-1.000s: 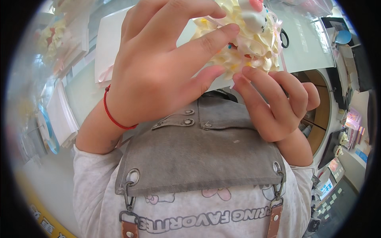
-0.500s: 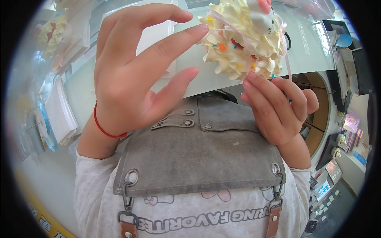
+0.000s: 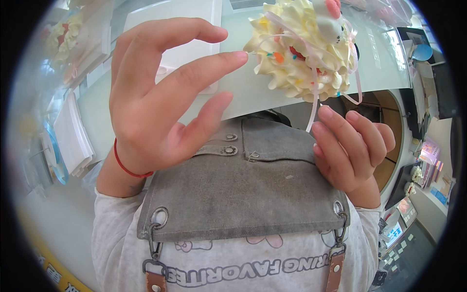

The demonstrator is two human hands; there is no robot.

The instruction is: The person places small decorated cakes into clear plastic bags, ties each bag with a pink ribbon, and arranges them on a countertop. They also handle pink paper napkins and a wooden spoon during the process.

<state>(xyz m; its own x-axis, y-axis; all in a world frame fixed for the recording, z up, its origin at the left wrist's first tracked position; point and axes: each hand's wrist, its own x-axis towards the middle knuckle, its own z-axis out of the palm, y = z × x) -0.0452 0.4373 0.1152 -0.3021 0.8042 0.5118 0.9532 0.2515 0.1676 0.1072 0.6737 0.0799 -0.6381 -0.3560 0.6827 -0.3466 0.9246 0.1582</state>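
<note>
My left hand is raised at the left, its fingers bent and apart, with nothing in it. Its index fingertip is close to the left edge of a piece covered in pale yellow whipped-cream-like swirls. On the swirls are coloured bits, a white figure with a pink bow and a thin pale pink ribbon. One ribbon end hangs below the swirls, near my right hand. That hand's fingers are loosely curled and slightly apart just under the piece, with nothing visible in them. What supports the piece is hidden.
Beneath the piece is a pale glass tabletop. A white tray-like box lies behind my left hand, and white sheets stand at the left. More cream-swirled pieces are at the far left. A round brown shelf unit is at the right.
My right hand has moved down and right, away from the swirls, and the ribbon end now hangs loose. My left hand has shifted slightly down and left.
</note>
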